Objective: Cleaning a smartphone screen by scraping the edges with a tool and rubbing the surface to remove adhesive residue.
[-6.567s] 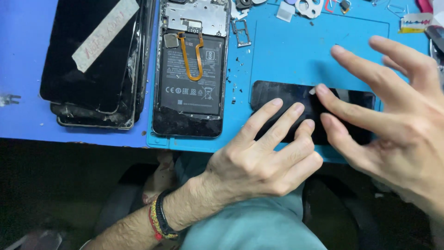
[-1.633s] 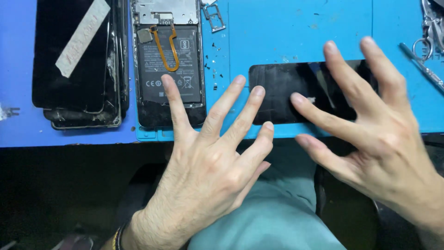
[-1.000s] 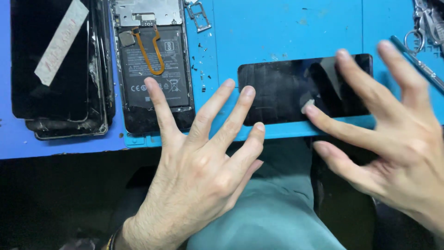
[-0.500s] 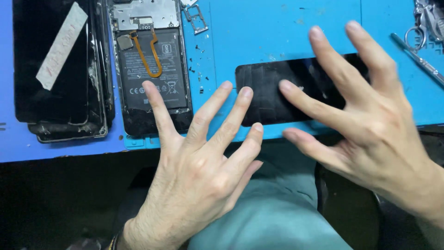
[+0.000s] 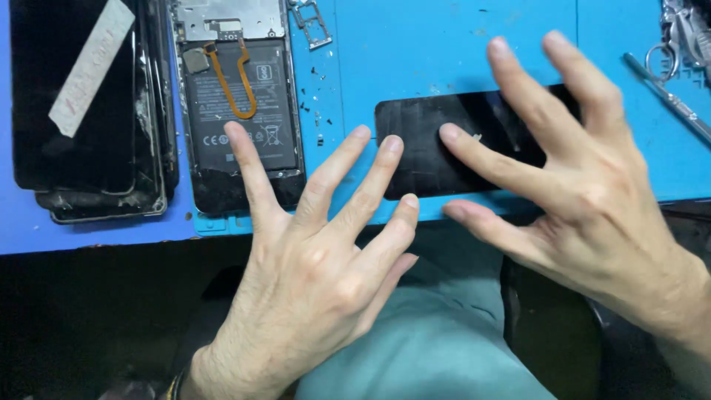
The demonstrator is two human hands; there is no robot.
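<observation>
With both our hands open, right hand (image 5: 585,185) maybe touching the black panel (image 5: 429,159) beside our left hand (image 5: 318,259), we should press gently.

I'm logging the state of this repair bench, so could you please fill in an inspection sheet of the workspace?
Surface: blue mat with small dark specks near its middle.
Job's things: black glass panel lying flat near the front edge.
Clutter: opened phone with its battery showing; stack of dark screens with a tape strip; small metal tray; metal tools at far right.
Hands: left hand spread, fingertips at the panel's left end; right hand spread, one fingertip on the panel.
Cables: orange ribbon cable across the battery.
Surroundings: teal clothing below; dark floor.
</observation>
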